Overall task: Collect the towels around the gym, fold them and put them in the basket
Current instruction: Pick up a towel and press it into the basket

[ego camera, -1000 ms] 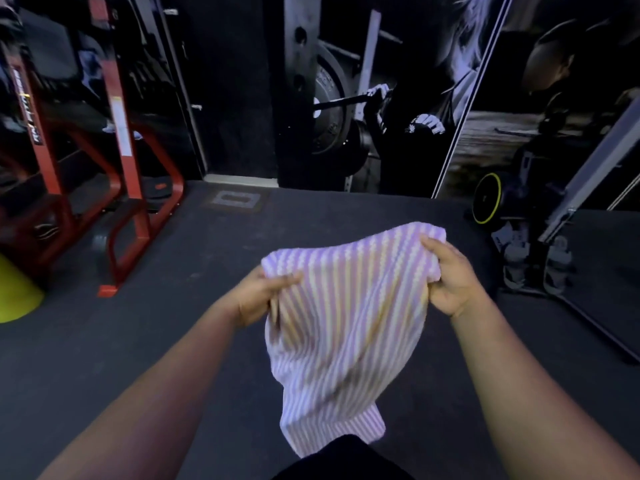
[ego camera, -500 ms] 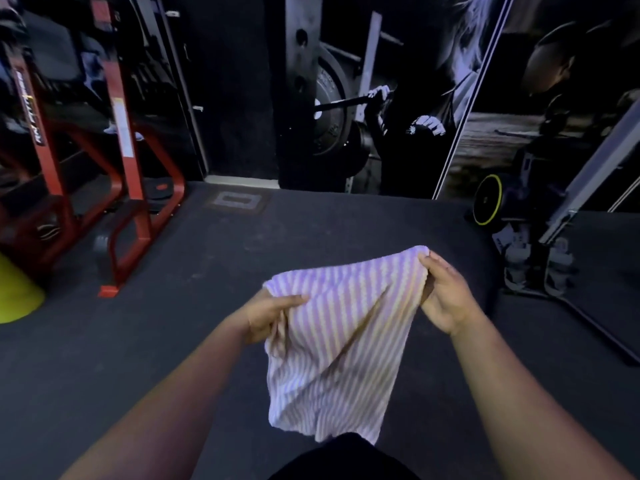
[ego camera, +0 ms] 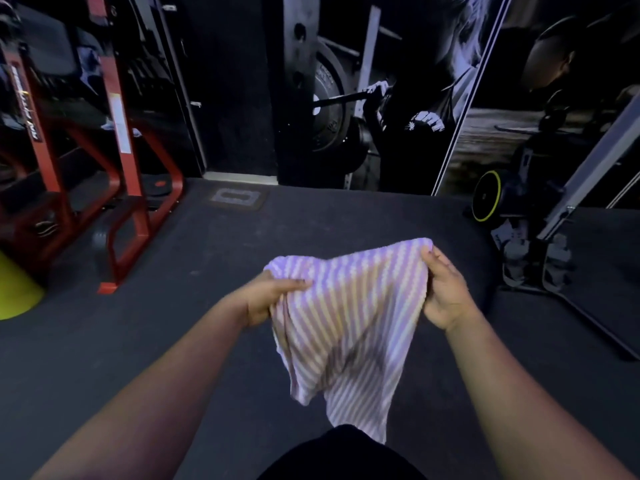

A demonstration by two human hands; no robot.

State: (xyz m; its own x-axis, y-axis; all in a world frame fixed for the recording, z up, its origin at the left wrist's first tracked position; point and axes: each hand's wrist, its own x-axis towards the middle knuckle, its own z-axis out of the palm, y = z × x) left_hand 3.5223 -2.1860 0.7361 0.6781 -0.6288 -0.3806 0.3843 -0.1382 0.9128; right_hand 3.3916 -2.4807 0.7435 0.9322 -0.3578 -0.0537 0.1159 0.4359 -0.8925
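A pale purple-and-white striped towel (ego camera: 349, 327) hangs in front of me over the dark gym floor. My left hand (ego camera: 270, 299) pinches its upper left corner. My right hand (ego camera: 445, 292) grips the upper right corner, a little higher. The cloth sags between the two hands and droops in loose folds, its lower end reaching down towards my body. No basket is in view.
A red steel rack (ego camera: 121, 161) stands at the left with a yellow-green object (ego camera: 14, 289) beside it. A black weight plate with a yellow rim (ego camera: 486, 195) and a grey machine frame (ego camera: 568, 209) stand at the right. A wall mural (ego camera: 398, 91) lies ahead.
Over the last second the hands dropped a little and the towel's top edge slackened. Now the lower end hangs longer and more twisted than half a second ago.
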